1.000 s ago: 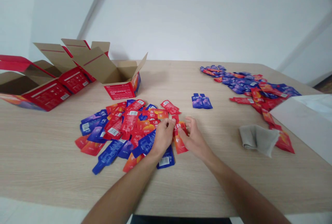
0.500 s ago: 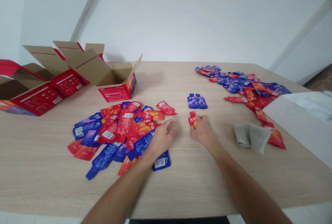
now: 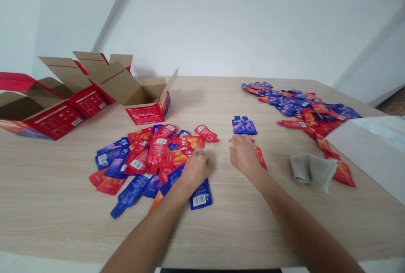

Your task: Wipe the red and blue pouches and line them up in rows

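My left hand (image 3: pixel 196 167) rests on the right edge of a loose pile of red and blue sachets (image 3: pixel 148 157), fingers curled down onto the packets; what they grip is hidden. A blue sachet (image 3: pixel 200 195) lies just under that wrist. My right hand (image 3: pixel 242 153) lies palm down on the wooden table (image 3: pixel 221 226) with its fingers stretched out. A red sachet (image 3: pixel 261 158) lies flat against that hand's right side, partly covered by it. Two blue sachets (image 3: pixel 244 125) sit side by side just beyond the right hand.
Open red cardboard cartons stand at the back left, one (image 3: pixel 147 100) nearest the pile, others (image 3: pixel 47 108) further left. A second heap of sachets (image 3: pixel 300 104) lies at the back right. A folded grey cloth (image 3: pixel 311 169) and a white sheet (image 3: pixel 370 150) lie at the right.
My right hand carried a red sachet away from the pile to the right and laid it down below the two blue ones. My left hand curled down onto the pile's edge.
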The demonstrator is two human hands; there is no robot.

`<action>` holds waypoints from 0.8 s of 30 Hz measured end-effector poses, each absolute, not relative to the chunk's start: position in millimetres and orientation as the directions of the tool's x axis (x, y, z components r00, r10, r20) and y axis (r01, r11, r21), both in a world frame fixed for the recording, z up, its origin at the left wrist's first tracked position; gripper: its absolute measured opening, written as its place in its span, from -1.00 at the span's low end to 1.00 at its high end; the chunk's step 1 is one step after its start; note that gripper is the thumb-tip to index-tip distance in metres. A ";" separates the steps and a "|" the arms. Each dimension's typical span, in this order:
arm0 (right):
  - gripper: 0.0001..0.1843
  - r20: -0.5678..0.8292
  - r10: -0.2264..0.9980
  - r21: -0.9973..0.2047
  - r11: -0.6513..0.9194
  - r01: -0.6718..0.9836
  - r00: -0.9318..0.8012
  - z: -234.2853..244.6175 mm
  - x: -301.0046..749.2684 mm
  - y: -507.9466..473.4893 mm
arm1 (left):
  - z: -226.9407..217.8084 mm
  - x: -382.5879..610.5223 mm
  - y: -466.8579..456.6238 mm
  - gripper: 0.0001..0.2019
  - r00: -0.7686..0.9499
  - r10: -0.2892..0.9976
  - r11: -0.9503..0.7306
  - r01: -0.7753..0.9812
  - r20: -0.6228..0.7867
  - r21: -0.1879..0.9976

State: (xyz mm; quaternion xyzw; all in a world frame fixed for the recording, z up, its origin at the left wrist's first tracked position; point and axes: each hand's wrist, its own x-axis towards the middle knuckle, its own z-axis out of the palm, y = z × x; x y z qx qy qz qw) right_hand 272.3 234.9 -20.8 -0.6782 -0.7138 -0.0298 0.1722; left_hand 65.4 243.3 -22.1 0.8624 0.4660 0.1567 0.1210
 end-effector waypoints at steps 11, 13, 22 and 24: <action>-0.71 0.348 0.923 -0.316 0.282 0.906 -0.166 -28.0 235.0 265.8 | -17.8 59.0 242.8 -0.70 0.346 0.864 -0.502 0.655 0.366 0.565; -0.70 0.471 0.866 -0.359 0.359 0.862 -0.165 -21.9 235.4 249.8 | -15.2 59.3 241.4 -0.64 0.305 0.850 -0.522 0.604 0.430 0.602; -0.80 0.532 0.846 -0.660 0.389 0.643 0.035 7.8 228.4 206.3 | -2.8 71.7 226.8 -0.83 0.324 0.893 -0.434 0.445 0.311 0.783; -0.81 0.498 0.863 -0.703 0.341 0.624 0.090 5.5 228.0 206.9 | -2.6 73.1 225.5 -0.83 0.324 0.919 -0.358 0.451 0.224 0.817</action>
